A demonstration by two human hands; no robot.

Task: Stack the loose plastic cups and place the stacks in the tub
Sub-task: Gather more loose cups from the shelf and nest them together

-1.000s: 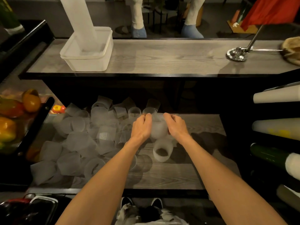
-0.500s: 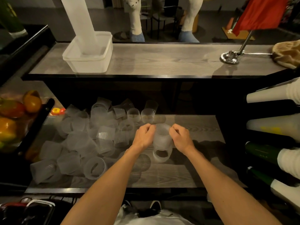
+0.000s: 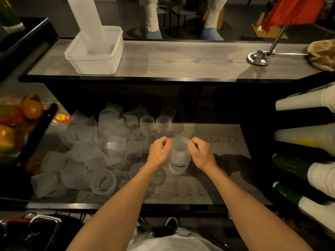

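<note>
My left hand point(image 3: 160, 152) and my right hand point(image 3: 201, 153) pinch the rim of a ribbed translucent cup point(image 3: 181, 148) from either side. That cup sits partway inside another upright cup point(image 3: 178, 168) standing on the lower shelf. A heap of several loose cups point(image 3: 94, 151) lies to the left on the same shelf, some on their sides. On the upper counter at the back left stands the white tub point(image 3: 96, 57), with a tall stack of cups point(image 3: 88, 22) rising out of it.
The lower wooden shelf point(image 3: 208, 187) has a black upper counter edge point(image 3: 145, 79) overhanging its back. Fruit point(image 3: 16, 116) sits in a tray at left. Rolls and bottles point(image 3: 304, 138) lie at right. A metal stand base point(image 3: 258, 57) and cloth are on the counter's right.
Both hands lowered the held cup from above the shelf into the upright cup below it. The view tilted slightly downward.
</note>
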